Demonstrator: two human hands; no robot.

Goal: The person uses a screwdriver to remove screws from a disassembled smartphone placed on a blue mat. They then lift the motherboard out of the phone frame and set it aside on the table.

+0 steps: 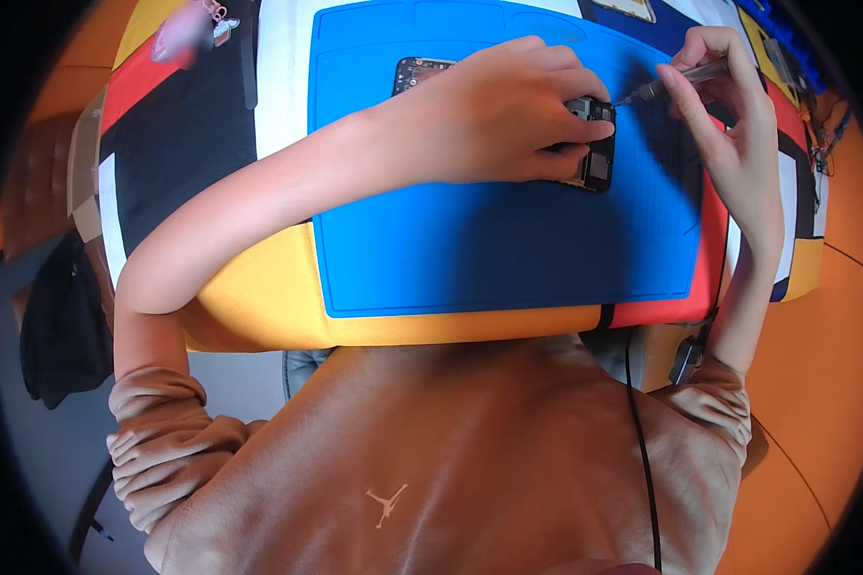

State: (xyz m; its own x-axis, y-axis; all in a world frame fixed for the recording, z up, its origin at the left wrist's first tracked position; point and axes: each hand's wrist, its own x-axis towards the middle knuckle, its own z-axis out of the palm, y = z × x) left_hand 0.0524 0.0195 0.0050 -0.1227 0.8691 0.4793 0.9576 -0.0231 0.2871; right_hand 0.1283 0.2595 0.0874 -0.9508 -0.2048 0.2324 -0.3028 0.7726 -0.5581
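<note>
An opened smartphone (600, 171) lies on a blue work mat (393, 259), its inner parts showing at both ends. My left hand (513, 110) reaches across it and covers its middle, fingers bent down onto the phone's right end. Between the thumb and fingers of my right hand (724, 115) is a slim screwdriver (654, 90), its grip pale and see-through. The screwdriver's thin tip points left and meets or nearly meets the phone's upper right corner; I cannot tell whether it touches.
A colour-blocked cloth (249, 307) covers the table under the mat. A pink charm (184, 34) lies at the far left, and part of another phone-like piece (631, 8) shows at the far edge. A black cable (642, 431) hangs down in front of my chest.
</note>
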